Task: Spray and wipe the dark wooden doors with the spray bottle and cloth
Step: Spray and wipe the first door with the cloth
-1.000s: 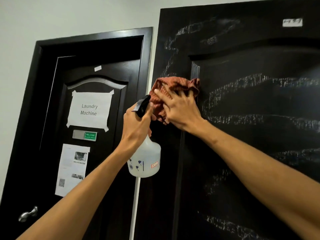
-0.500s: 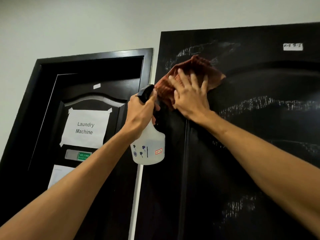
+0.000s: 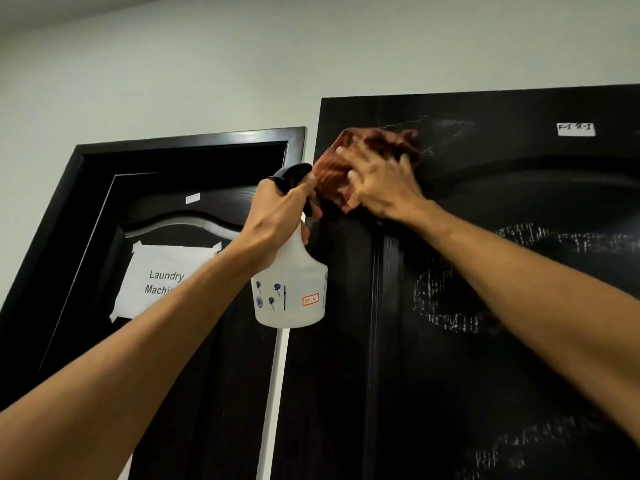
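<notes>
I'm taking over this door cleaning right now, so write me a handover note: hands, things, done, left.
Left hand grips the spray bottle by its neck, held up beside the near door.
Right hand presses the reddish cloth flat on that door's top left corner.
Done: the near door looks sprayed, wiping begun at the top.
Left: white streaks across its panel and lower down; the Laundry Machine door shows none.

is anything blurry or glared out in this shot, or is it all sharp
Head view: the right hand and the cloth under it are smeared by motion blur; the left hand and spray bottle are sharp, its small label legible. Head view: soft glare lies along the top of the door frame, and the dark door beside it leans rather than stands plumb.
</notes>
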The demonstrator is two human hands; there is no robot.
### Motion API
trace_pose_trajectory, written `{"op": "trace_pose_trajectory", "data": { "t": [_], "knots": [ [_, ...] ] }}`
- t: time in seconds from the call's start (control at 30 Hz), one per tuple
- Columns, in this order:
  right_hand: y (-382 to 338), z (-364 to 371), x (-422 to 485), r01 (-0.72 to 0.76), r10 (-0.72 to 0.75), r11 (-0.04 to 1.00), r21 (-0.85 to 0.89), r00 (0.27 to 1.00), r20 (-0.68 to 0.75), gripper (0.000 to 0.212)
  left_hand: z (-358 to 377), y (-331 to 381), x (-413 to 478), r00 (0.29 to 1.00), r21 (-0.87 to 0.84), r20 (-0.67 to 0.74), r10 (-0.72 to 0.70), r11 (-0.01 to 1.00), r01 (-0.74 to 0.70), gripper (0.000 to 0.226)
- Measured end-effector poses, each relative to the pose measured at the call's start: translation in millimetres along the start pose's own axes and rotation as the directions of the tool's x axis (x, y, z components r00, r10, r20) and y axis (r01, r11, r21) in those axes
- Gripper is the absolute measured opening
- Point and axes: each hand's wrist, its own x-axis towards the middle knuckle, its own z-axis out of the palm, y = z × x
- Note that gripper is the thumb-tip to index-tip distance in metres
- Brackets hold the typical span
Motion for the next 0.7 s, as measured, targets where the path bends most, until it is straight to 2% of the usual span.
{"op": "trace_pose_trajectory", "data": {
  "t": [0.07,0.1,0.2,0.23,0.33,0.4,0.47,0.53,0.57,0.7],
  "knots": [
    [9.5,-5.9,18.3,-0.160,0.161,0.987,0.021,0.986,-0.052,0.056,2.3,2.5,9.7,1.000,0.003,-0.016,-0.012,1.000,0.012,0.028],
    [5.0,-2.0,19.0,-0.162,0.162,0.987,-0.002,0.985,-0.064,0.059,3.8,4.2,14.3,1.000,0.009,-0.027,-0.016,1.000,0.016,0.030],
    [-22.7,17.0,10.2,0.040,-0.043,0.996,-0.083,0.999,-0.032,0.059,11.5,8.6,25.3,0.999,0.001,-0.042,-0.012,1.000,0.012,0.030],
    [-21.1,13.2,17.9,0.058,-0.059,0.996,-0.071,0.998,-0.010,0.056,13.4,9.6,27.8,0.999,-0.001,-0.041,-0.008,1.000,0.008,0.028],
    [4.4,-10.3,60.3,-0.117,0.117,0.993,0.001,0.993,-0.016,0.057,17.7,12.0,38.5,0.999,0.030,-0.041,-0.012,0.999,0.013,0.031],
    [5.0,-15.3,65.8,-0.177,0.177,0.983,-0.038,0.984,-0.011,0.066,19.6,14.2,45.8,0.998,0.048,-0.056,-0.016,0.999,0.018,0.035],
    [-15.3,-5.2,60.5,-0.065,0.066,0.997,-0.052,0.998,0.014,0.072,21.6,18.0,51.1,0.996,0.024,-0.083,-0.028,0.999,0.031,0.035],
    [-25.1,2.3,61.6,0.057,-0.055,0.997,-0.057,0.998,0.037,0.061,25.2,21.5,54.1,0.996,-0.008,-0.086,-0.023,1.000,0.022,0.034],
    [-20.7,-2.3,68.5,0.061,-0.060,0.998,-0.024,0.997,0.051,0.057,25.3,21.8,55.0,0.996,-0.003,-0.088,-0.019,1.000,0.018,0.034],
    [26.7,-22.7,64.6,-0.188,0.188,0.981,0.038,0.982,0.007,0.062,30.0,22.5,54.7,0.998,0.065,-0.066,-0.020,0.998,0.025,0.035]
  ]
}}
